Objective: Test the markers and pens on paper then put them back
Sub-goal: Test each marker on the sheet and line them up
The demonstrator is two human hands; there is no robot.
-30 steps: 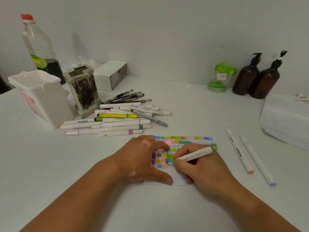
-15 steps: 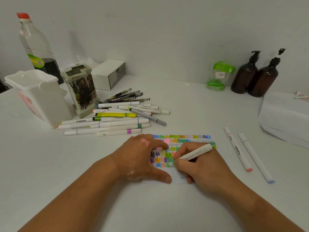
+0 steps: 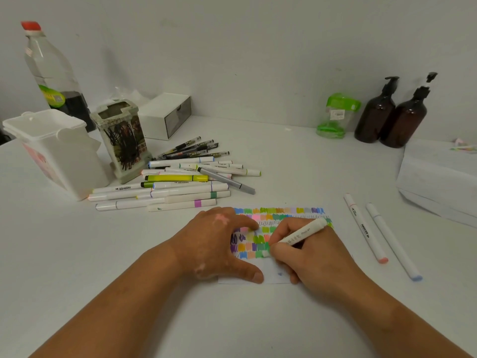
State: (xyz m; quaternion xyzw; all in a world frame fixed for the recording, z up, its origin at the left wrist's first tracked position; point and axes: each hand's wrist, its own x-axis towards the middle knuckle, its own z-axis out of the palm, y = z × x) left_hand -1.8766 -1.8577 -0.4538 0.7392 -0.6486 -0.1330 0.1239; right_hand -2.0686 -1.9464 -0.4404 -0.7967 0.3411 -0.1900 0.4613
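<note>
Multicolour swatches on white paper (image 3: 273,276), white worktop (image 3: 232,319).
Rows of green, pink, yellow, orange, purple and blue patches plus black squiggles; held marker (image 3: 302,235) white; piled markers (image 3: 180,188) white, one yellow highlighter (image 3: 178,178), one grey pen (image 3: 227,181); brown pump bottles (image 3: 375,120); green-lidded jar (image 3: 335,117); red-capped bottle (image 3: 46,68).

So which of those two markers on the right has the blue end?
The outer marker, farther from the paper: its near end is blue. The inner marker has a salmon-pink end and black lettering.
</note>
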